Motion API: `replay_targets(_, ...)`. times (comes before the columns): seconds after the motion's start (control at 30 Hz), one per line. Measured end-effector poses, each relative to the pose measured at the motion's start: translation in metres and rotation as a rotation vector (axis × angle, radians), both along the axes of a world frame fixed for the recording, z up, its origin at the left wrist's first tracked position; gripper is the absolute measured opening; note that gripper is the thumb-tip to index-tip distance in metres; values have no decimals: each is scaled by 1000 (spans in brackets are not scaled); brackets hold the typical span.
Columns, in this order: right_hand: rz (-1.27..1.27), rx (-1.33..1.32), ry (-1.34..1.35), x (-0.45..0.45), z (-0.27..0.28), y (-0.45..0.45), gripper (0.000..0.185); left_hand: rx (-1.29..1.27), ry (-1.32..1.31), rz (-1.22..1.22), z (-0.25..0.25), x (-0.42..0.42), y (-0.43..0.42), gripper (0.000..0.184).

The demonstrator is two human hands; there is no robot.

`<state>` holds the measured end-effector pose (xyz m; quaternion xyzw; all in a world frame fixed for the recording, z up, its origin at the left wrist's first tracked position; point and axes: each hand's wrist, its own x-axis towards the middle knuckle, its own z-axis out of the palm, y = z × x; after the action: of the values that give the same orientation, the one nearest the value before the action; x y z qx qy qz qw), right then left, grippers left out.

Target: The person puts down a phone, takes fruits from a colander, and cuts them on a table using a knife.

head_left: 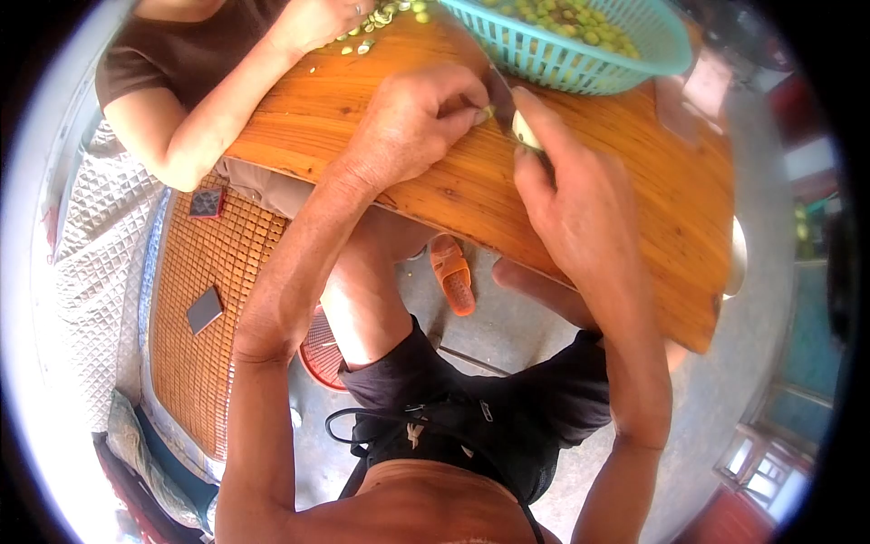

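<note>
My left hand [412,122] is over the wooden table [317,109], its thumb and fingers pinched on a small yellow-green fruit [489,111], most of which the fingertips hide. My right hand [580,186] grips a knife by its pale handle [524,131]. The dark knife blade [498,93] points away from me, beside the fruit; whether the two touch I cannot tell. Just beyond my hands stands a teal plastic basket [580,77] with many small green fruits [580,23] in it. Cut green pieces [365,45] lie on the table at the far left.
Another person's hand [317,20] rests near the cut pieces, with the forearm along the table's left edge. An orange slipper [451,275] lies on the floor below. On the left, a woven-mat seat [195,363] holds a dark flat object [205,309]. A red basket [322,349] stands by my leg.
</note>
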<state>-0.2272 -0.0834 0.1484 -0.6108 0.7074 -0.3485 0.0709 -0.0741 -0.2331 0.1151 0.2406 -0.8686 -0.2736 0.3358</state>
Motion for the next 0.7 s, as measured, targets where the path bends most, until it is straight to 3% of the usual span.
replay_targets(0.23, 29, -112, 105, -3, -5, -3, 39, -57, -14, 5, 2, 0, 2, 13)
replay_targets(0.33, 28, -43, 83, -2, -4, -1, 40, -88, 14, 13, -1, -1, 3, 13)
replay_targets(0.43, 66, -118, 33, -2, -4, 7, 41, -86, 37, 41, -1, -1, 5, 13)
replay_targets(0.5, 21, 58, -124, -1, 7, 20, 45, -78, 20, 77, -1, -1, 5, 14)
replay_targets(0.7, -1, 159, -300, -8, 18, 53, 46, -165, -107, 272, -3, -3, -19, 18)
